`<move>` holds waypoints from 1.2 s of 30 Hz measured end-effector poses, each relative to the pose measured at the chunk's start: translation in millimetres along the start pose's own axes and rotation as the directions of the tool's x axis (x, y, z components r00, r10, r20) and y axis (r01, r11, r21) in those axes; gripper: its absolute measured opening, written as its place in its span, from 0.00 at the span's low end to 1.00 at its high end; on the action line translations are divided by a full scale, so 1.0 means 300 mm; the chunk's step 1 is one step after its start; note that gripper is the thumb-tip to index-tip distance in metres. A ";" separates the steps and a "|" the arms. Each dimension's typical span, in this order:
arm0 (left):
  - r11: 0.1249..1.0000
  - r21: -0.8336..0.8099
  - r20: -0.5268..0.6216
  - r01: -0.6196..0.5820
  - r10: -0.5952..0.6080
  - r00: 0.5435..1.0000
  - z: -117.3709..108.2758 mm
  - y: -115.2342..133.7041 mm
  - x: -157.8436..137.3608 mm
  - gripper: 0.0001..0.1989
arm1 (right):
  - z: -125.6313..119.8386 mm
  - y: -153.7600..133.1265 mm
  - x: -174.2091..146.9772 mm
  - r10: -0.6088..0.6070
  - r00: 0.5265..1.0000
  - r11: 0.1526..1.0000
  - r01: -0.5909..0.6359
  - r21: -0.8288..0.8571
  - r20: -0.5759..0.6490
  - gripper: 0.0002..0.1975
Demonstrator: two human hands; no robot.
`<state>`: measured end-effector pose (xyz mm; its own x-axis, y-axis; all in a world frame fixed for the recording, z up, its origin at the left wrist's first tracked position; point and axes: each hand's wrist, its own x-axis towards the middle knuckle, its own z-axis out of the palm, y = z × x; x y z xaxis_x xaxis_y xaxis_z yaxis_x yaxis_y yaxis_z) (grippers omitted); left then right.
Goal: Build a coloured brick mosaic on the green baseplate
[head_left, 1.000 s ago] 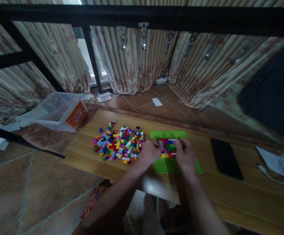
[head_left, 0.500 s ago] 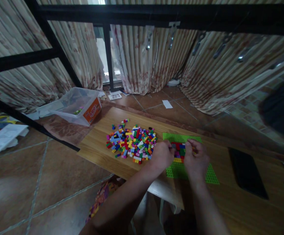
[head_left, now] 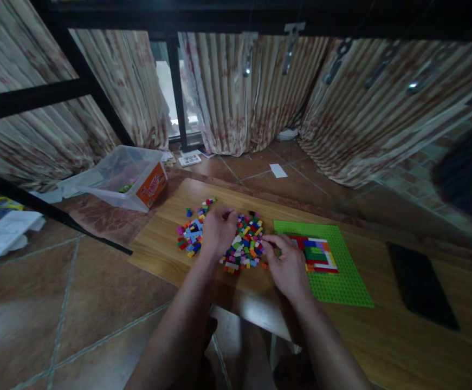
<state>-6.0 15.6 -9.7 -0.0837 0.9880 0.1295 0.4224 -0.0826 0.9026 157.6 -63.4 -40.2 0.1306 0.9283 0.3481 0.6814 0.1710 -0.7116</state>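
Note:
A loose pile of small coloured toy bricks (head_left: 246, 244) lies on the wooden table. Over its middle is my left hand (head_left: 218, 232), fingers curled with the tips close together; whatever they hold, if anything, is hidden. My right hand (head_left: 288, 265) reaches to the pile's right edge. Its thumb and forefinger nearly meet at the bricks there, and anything between them is too small to name. Under and beside that hand lies a green studded baseplate (head_left: 341, 290). On it sits a flat block of joined bricks (head_left: 321, 254) in red, white, green, blue and yellow, its left part covered by my hand.
A dark phone-like slab (head_left: 420, 284) lies on the table (head_left: 244, 306) to the right. Beyond the table's left end, a clear plastic tub (head_left: 122, 179) with an orange label stands on the floor. A black metal frame (head_left: 97, 108) and curtains (head_left: 227, 97) are behind.
Both hands have moved left from the baseplate. My left hand is now over the brick pile, my right at its right edge. More of the joined bricks shows.

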 end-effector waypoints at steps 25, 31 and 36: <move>0.999 0.029 0.150 0.035 -0.039 0.988 -0.034 -0.009 -0.007 0.09 | 0.116 -0.070 0.044 0.060 0.997 0.991 -0.065 -0.114 -0.048 0.07; 0.937 -0.225 0.375 0.268 -0.170 0.911 0.017 0.024 -0.046 0.10 | 0.068 -0.072 0.042 0.046 0.992 0.995 -0.036 0.090 -0.118 0.06; 0.885 -0.305 0.429 0.352 -0.202 0.880 0.057 0.039 -0.068 0.09 | 0.042 -0.063 0.037 0.053 0.992 0.990 -0.037 0.137 -0.111 0.06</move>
<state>15.9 -3.4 -8.8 0.2281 0.9424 -0.2446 0.0687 0.2350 0.9696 137.1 -52.2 -30.6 0.2456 0.8935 0.3760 0.5707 0.1802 -0.8011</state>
